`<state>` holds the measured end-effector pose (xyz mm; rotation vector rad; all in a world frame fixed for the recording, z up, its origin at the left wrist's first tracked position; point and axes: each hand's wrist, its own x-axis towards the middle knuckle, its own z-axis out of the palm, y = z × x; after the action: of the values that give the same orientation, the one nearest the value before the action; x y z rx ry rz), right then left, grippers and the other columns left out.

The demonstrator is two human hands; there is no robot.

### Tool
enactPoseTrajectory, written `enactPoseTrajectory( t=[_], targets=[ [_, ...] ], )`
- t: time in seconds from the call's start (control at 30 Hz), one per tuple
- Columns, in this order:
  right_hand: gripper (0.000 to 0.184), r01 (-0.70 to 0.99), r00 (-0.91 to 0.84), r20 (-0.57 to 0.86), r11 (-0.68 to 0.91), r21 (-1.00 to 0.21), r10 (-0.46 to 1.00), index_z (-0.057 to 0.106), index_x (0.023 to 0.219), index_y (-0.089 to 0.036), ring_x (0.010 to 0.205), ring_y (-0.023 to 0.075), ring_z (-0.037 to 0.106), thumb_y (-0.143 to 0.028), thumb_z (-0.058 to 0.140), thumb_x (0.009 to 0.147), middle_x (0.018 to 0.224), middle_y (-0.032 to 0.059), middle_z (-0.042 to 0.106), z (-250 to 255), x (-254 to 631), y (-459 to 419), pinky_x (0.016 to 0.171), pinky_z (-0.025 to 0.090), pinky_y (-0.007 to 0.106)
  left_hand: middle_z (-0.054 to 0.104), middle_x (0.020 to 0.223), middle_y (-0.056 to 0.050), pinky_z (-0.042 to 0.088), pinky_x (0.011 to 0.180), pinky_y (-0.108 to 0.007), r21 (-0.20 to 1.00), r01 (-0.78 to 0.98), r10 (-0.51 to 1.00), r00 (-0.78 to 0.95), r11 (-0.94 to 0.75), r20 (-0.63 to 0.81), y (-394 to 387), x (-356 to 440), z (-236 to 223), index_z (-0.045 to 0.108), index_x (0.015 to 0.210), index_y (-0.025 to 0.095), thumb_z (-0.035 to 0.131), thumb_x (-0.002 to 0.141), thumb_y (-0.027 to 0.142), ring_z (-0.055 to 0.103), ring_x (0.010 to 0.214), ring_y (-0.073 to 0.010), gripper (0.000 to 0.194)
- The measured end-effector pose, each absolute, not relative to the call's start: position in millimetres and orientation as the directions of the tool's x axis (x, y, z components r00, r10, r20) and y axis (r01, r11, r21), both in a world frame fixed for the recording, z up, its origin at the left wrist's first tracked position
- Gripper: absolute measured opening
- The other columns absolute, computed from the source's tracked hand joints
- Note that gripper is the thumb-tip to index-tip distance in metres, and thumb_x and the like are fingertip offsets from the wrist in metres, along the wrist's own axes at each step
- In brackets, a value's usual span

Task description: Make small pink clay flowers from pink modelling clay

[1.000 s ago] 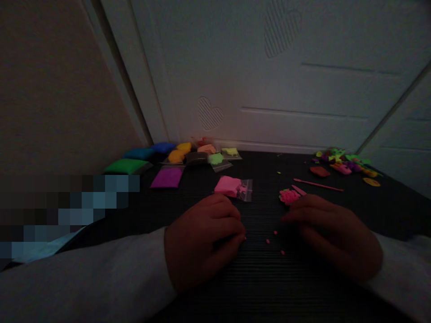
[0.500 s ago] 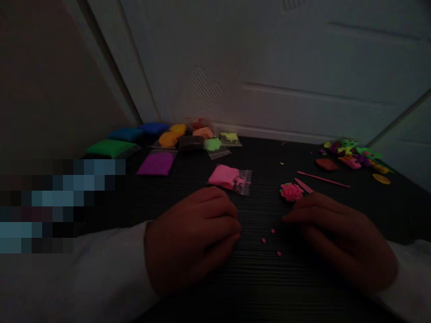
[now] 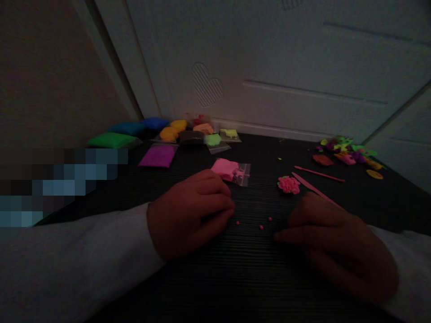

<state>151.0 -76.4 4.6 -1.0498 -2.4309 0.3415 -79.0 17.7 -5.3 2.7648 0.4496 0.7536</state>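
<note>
My left hand point(image 3: 190, 215) rests on the dark table with its fingers curled and thumb against the index finger. Whatever lies between those fingertips is hidden. Just beyond them lies a tiny pink clay bit point(image 3: 237, 223). Two more pink bits, one at the front point(image 3: 261, 227) and one behind it point(image 3: 270, 219), sit between my hands. My right hand point(image 3: 340, 246) has its index finger stretched out, its tip on the table beside these bits. Behind it are a pink clay flower point(image 3: 288, 184) with green edges and a pink modelling knife point(image 3: 313, 188).
A bag of pink clay point(image 3: 226, 169) lies beyond my left hand. Bags of purple point(image 3: 158, 156), green point(image 3: 112, 140) and other colours stand at the back left. A thin pink tool point(image 3: 319, 173) and a pile of coloured clay shapes point(image 3: 350, 152) lie at the right.
My right hand has drawn back from the flower toward me, uncovering more of the knife. One pink bit now shows by my left fingertips; another, near my right index fingertip, is no longer visible.
</note>
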Motion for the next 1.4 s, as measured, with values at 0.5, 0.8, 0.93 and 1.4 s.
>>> enactPoseTrajectory(
  t=[0.5, 0.8, 0.93, 1.4],
  targets=[
    [0.035, 0.671, -0.567, 0.319, 0.651, -0.356, 0.759, 0.055, 0.1, -0.022, 0.073, 0.0184, 0.047, -0.008, 0.042, 0.071, 0.084, 0.004, 0.055, 6.3, 150.8, -77.6, 0.062, 0.033, 0.037, 0.056, 0.08, -0.003, 0.041, 0.071, -0.027, 0.256, 0.275, 0.362, 0.837, -0.927, 0.41, 15.1, -80.0, -0.3, 0.062, 0.08, 0.017, 0.05, 0.074, 0.015, 0.048, 0.08, -0.0135, 0.014],
    [0.038, 0.666, -0.583, 0.3, 0.655, -0.357, 0.755, 0.055, 0.102, -0.024, 0.072, 0.0185, 0.047, -0.008, 0.042, 0.071, 0.082, 0.0044, 0.055, 7.3, 152.9, -77.2, 0.062, 0.034, 0.037, 0.056, 0.082, -0.004, 0.042, 0.071, -0.027, 0.233, 0.277, 0.352, 0.845, -0.932, 0.403, 15.9, -80.2, 1.8, 0.062, 0.079, 0.017, 0.051, 0.073, 0.015, 0.049, 0.08, -0.0139, 0.013],
    [0.04, 0.654, -0.6, 0.303, 0.673, -0.345, 0.74, 0.053, 0.108, -0.022, 0.071, 0.0186, 0.047, -0.01, 0.042, 0.071, 0.082, 0.0043, 0.055, 6.1, 152.8, -79.0, 0.062, 0.034, 0.038, 0.056, 0.081, -0.004, 0.042, 0.071, -0.028, 0.234, 0.27, 0.345, 0.849, -0.934, 0.399, 16.7, -78.9, 1.7, 0.062, 0.079, 0.017, 0.05, 0.074, 0.015, 0.049, 0.08, -0.0137, 0.014],
    [0.029, 0.747, -0.511, 0.382, 0.618, -0.246, 0.77, 0.061, 0.094, -0.017, 0.075, 0.0167, 0.049, -0.011, 0.045, 0.071, 0.082, 0.0058, 0.056, 2.6, 149.7, -70.6, 0.066, 0.038, 0.034, 0.056, 0.082, -0.003, 0.04, 0.073, -0.027, 0.198, 0.25, 0.312, 0.855, -0.948, 0.415, 9.4, -78.5, 1.8, 0.063, 0.078, 0.016, 0.052, 0.071, 0.012, 0.048, 0.081, -0.0134, 0.013]
  ],
)
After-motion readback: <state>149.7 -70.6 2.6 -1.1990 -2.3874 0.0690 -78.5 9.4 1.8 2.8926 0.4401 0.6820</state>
